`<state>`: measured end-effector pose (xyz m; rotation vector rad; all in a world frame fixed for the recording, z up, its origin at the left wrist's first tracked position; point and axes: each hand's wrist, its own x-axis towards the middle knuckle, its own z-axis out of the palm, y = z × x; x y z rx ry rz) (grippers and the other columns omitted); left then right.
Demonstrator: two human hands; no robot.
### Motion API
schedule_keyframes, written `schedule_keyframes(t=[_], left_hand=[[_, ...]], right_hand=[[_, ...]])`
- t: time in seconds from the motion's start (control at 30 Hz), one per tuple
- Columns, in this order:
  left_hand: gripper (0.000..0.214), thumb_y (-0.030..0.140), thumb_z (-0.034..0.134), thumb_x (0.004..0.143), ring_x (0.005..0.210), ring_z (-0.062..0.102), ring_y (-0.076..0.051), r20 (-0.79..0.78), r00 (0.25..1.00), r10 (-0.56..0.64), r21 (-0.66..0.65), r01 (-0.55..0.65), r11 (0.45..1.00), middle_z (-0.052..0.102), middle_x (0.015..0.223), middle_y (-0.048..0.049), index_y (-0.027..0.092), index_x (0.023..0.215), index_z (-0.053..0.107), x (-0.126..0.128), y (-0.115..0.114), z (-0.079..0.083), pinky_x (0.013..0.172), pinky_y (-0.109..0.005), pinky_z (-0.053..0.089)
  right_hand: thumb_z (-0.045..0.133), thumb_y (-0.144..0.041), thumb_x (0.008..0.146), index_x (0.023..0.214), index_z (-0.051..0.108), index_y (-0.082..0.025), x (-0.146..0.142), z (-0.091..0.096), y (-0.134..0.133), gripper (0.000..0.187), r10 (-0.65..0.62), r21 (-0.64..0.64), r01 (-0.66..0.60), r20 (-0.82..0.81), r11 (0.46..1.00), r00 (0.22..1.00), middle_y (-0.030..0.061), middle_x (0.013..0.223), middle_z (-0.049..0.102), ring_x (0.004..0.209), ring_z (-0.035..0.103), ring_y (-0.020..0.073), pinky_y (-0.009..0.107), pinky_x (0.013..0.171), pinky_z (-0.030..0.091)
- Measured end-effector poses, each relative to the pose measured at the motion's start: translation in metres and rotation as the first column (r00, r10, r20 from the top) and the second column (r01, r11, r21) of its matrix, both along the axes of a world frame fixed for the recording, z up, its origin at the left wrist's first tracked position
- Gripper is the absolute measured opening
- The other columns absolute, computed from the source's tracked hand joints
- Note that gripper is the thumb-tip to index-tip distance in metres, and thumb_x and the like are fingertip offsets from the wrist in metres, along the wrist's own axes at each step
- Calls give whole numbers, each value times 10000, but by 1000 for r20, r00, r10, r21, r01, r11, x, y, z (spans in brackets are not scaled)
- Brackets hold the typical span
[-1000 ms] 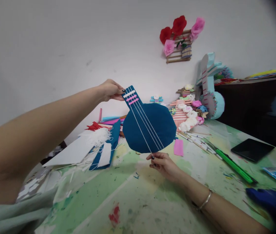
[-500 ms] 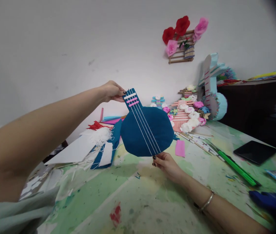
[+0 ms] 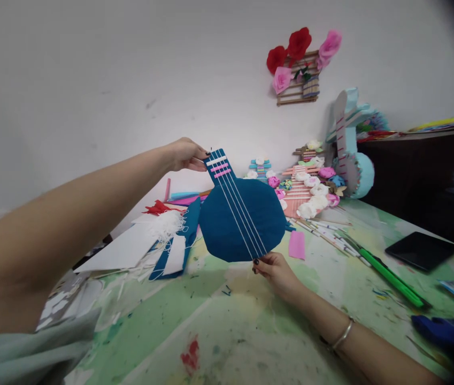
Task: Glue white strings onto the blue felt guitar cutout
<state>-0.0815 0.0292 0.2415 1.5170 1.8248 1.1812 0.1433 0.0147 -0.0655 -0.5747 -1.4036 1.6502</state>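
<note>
A: What's changed in the head view?
B: The outer left string angled away from the others a second ago; now the strings point(image 3: 236, 219) run closer to parallel down the blue guitar-shaped piece point(image 3: 256, 214), so I'd judge the spacing nearer to even.

A: And the hands?
B: The left hand point(image 3: 189, 155) pinches the piece's neck top; the right hand point(image 3: 277, 271) pinches its lower edge. How many string ends it catches, I can't tell.

A: Where's the piece, and what's around it?
B: Held up over the table point(image 3: 218, 331). White yarn point(image 3: 167, 225) lies left of it, a pink rectangle point(image 3: 297, 245) just right. Most room to move seems below it, toward the person.
</note>
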Motion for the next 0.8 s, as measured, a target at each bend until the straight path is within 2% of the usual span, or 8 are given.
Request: schedule_keyframes(t=[0.27,0.4,0.67,0.8], left_hand=[[125,54,594,792,897,693,-220,39,999,-33,-12,33,999,707,817,-91,98,898,644,-6,-2,2,793,-289,542],[140,57,588,788,906,686,-222,50,996,-71,-20,72,997,707,822,-101,94,896,669,-6,-3,1,784,-303,533],[158,71,534,845,801,692,-179,70,990,-122,-42,125,991,705,839,-112,68,838,692,-5,-2,-3,761,-265,510],[177,105,526,872,786,686,-171,70,983,-170,-12,171,985,708,841,-105,85,851,700,-9,0,-10,791,-286,519]], right_hand=[[749,-339,568,524,648,-154,3,10,-5,215,23,-17,-23,17,1000,1000,24,534,599,512,434,114,273,526,286],[747,-312,556,518,650,-153,5,11,-7,190,38,-15,-38,6,999,999,25,533,598,515,440,118,282,536,304],[730,-287,567,535,665,-153,4,8,-5,153,41,31,-42,21,999,999,28,555,612,536,473,130,288,557,327],[731,-302,602,550,680,-153,2,3,-1,167,30,74,-34,54,997,998,34,566,630,555,509,143,295,581,349]])
